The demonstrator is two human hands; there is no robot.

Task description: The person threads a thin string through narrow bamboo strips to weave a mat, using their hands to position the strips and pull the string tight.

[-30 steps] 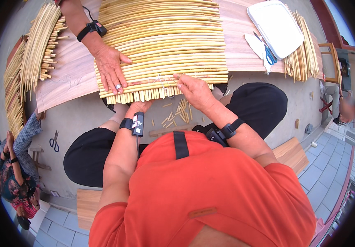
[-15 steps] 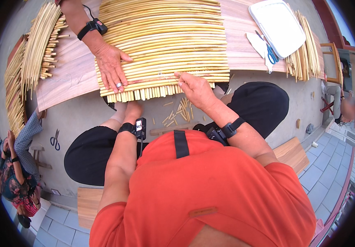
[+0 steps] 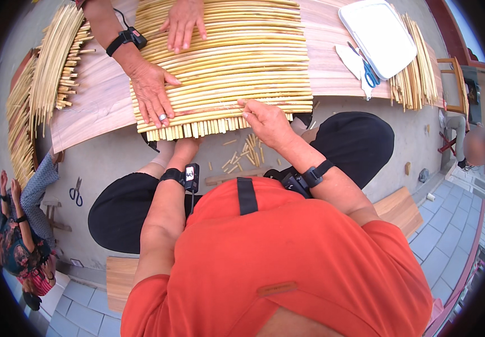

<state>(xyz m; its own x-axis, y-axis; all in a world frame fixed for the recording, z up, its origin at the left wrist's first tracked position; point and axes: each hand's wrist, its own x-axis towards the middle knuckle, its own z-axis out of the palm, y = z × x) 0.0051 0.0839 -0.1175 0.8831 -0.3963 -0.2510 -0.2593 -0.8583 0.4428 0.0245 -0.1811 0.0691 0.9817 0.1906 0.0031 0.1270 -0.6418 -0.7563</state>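
Note:
A mat of yellow bamboo strips (image 3: pixel 225 67) lies on a long wooden board (image 3: pixel 93 106), with cut strip ends hanging over its near edge. My right hand (image 3: pixel 265 121) pinches the nearest strip at the mat's front edge. My left hand (image 3: pixel 185 147) reaches up under the overhanging strip ends, where its fingers are hidden. A co-worker's hand (image 3: pixel 152 92) presses flat on the mat's left part. The co-worker's other hand (image 3: pixel 183 19) rests on the far side.
Short offcuts (image 3: pixel 242 154) lie on the grey floor between my knees. Bundles of strips (image 3: pixel 51 62) are stacked at the left. At the right are a white tray (image 3: pixel 380 33), blue-handled scissors (image 3: pixel 369 70) and more strips (image 3: pixel 416 67). Black scissors (image 3: pixel 75 194) lie on the floor.
The co-worker's second hand has come onto the far side of the mat. My left hand has slid further under the strip ends. My right hand has stayed at the front edge.

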